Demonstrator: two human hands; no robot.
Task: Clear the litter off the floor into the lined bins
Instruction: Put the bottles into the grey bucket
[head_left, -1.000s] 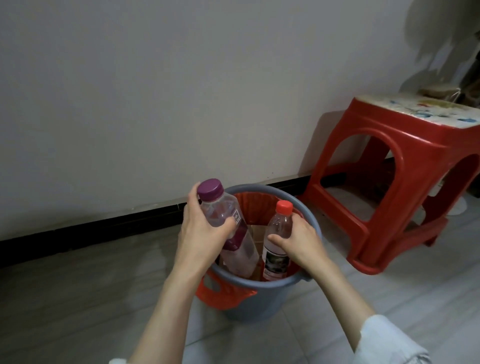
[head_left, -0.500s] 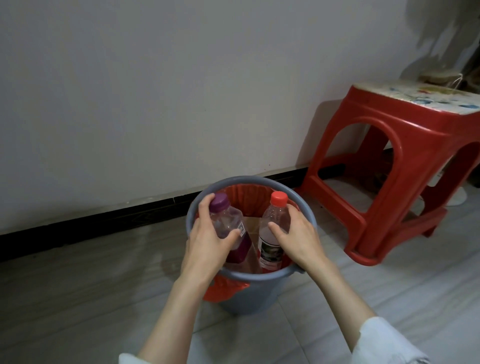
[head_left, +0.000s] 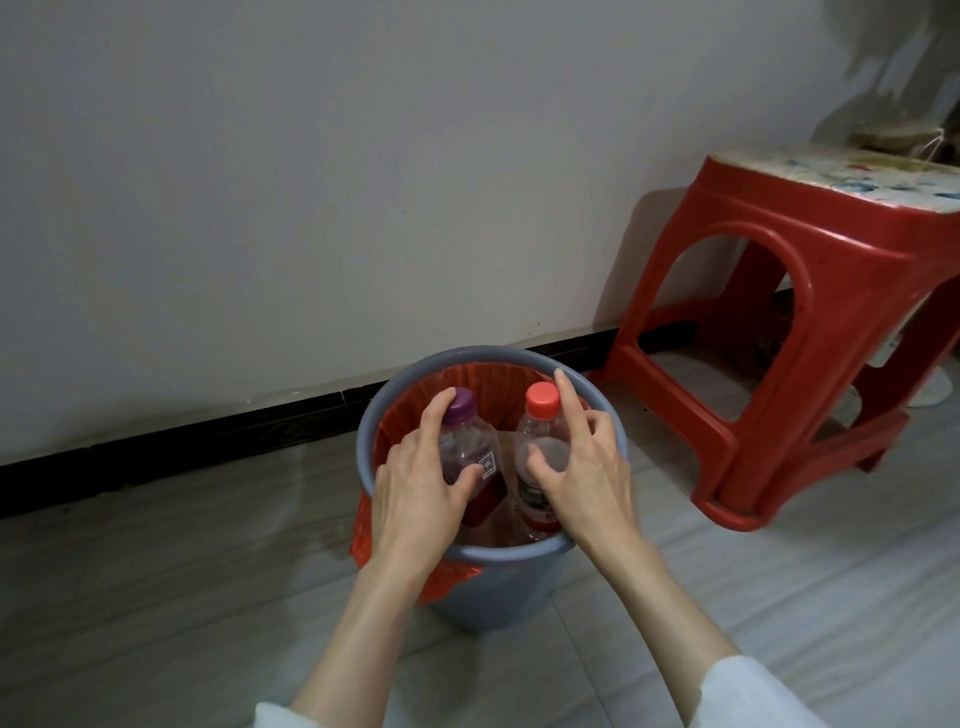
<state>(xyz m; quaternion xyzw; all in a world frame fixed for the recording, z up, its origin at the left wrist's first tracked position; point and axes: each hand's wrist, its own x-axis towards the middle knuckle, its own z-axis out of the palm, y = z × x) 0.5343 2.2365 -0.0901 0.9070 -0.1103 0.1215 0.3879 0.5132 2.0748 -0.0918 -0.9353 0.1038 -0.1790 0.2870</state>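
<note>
A grey bin (head_left: 524, 587) with a red liner (head_left: 483, 387) stands on the floor by the wall. Two plastic bottles stand upright inside it. My left hand (head_left: 415, 493) holds the purple-capped bottle (head_left: 470, 447) between thumb and fingers, with the forefinger up by the cap. My right hand (head_left: 584, 478) is at the red-capped bottle (head_left: 540, 431); its fingers are spread and loosened, the forefinger points up past the cap, and the thumb touches the bottle's front. The bottles' lower parts sit below the rim.
A red plastic stool (head_left: 810, 332) with a paint-stained top stands right of the bin, close to it. A black skirting board (head_left: 208, 436) runs along the white wall behind. Grey floor tiles (head_left: 156, 597) lie around the bin.
Both bottles have gone down from above the rim into the bin. My right hand's fingers have loosened and spread from the red-capped bottle.
</note>
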